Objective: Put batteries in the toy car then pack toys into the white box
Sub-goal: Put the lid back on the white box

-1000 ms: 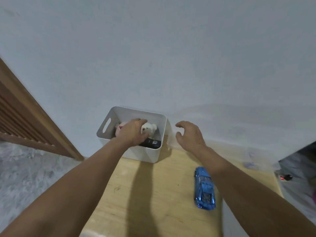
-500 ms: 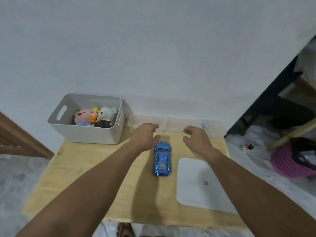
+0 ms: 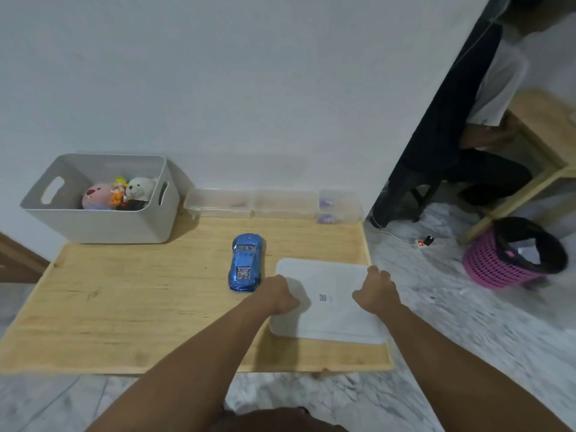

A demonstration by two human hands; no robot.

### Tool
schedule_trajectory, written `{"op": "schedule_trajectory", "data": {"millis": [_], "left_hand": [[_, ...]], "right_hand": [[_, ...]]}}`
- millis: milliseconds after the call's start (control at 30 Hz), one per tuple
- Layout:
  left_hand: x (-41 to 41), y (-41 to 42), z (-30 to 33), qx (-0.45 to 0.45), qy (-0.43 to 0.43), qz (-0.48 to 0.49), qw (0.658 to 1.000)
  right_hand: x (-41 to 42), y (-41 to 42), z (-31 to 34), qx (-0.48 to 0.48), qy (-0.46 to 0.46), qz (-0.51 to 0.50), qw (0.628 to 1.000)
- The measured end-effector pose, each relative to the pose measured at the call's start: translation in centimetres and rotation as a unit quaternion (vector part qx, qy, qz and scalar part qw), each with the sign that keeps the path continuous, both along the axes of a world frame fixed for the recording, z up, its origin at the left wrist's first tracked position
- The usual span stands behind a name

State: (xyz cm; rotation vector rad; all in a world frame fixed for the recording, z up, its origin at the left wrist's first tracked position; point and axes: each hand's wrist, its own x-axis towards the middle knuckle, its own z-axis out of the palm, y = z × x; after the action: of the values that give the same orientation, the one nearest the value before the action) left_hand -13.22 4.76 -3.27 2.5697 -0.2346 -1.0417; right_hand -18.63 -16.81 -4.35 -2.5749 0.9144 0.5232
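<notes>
Far to the left of both hands and well beyond them, the white box stands at the back left corner of the desk, against the wall; inside it lie a pink plush, a small yellow figure, a white teddy bear and a dark object, too hidden to name; just right of the box, along the wall, sit clear plastic containers, well ahead of both hands.

The blue toy car rests on its wheels on the desk, nose pointing away toward the wall, its rear end just left of the left hand and apart from it.

The left hand reaches forward on a long, nearly straight forearm; the knuckles face up, the fingers are curled down and drawn together over the left edge of the white lid; whether they actually grip that edge cannot be told.

The lid lies flat on the right part of the desk, a small dark mark at its middle, between the two hands.

The right hand comes in from the lower right, wrist bent slightly, fingers spread apart and hooked toward the lid's right edge; contact cannot be told; it holds nothing.

Right of that hand, on the floor and well apart, stands a pink basket.
</notes>
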Motion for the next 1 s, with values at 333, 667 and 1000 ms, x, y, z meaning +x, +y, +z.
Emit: {"op": "schedule_trajectory", "data": {"millis": [333,667,1000], "left_hand": [[-2.0,-2.0,0.2,-0.107,0.012,0.184,0.977],[0.5,-0.9,4.3,-0.112,-0.145,0.246,0.952],[6.2,7.1,8.3,-0.088,-0.251,0.328,0.906]], "right_hand": [[-3.2,-1.6,-0.8,0.061,-0.016,-0.018,0.998],[2.1,0.0,5.3,0.024,-0.106,0.005,0.994],[8.4,7.8,10.8,0.026,-0.155,0.096,0.983]]}}
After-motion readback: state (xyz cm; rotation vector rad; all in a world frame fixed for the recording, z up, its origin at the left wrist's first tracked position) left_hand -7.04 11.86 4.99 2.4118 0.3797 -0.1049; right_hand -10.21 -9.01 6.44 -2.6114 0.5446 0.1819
